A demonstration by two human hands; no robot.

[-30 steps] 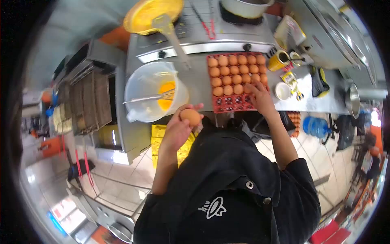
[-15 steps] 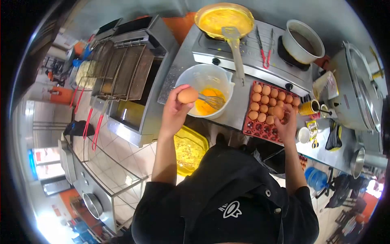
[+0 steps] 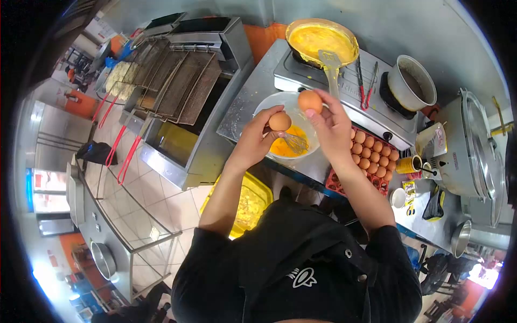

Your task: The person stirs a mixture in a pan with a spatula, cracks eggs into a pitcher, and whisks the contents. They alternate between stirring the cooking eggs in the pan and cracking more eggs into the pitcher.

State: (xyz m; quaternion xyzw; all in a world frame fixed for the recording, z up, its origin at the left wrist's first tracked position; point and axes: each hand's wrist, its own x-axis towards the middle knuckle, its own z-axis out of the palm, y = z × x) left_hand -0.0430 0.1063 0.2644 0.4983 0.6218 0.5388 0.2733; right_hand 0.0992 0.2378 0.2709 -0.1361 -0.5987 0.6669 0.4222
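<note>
Clasps smooth brown egg (image 3: 279, 121) in left hand (image 3: 252, 144), second brown egg (image 3: 310, 101) in right hand (image 3: 333, 132), seemingly over translucent plastic bowl (image 3: 272, 101).

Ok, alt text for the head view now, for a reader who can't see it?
The left hand holds the lower egg and the right hand the higher egg over a clear jug of beaten egg with a whisk in it. A red egg tray lies right of it; a pan of yellow egg stands on the stove beyond.
</note>
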